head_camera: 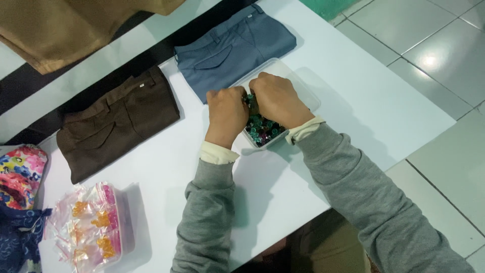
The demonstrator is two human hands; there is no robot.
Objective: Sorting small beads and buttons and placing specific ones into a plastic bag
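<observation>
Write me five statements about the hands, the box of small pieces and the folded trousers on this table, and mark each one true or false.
1. Both hands, left hand and right hand, are over the clear plastic box. True.
2. The box holds yellow pieces only. False: the small pieces look teal and dark red.
3. The blue-grey folded trousers lie beside the box. True.
4. The brown folded trousers lie on the floor. False: they lie on the white table.
5. The bagged box of orange and pink pieces sits under the right hand. False: it sits apart, at the table's near left corner.
</observation>
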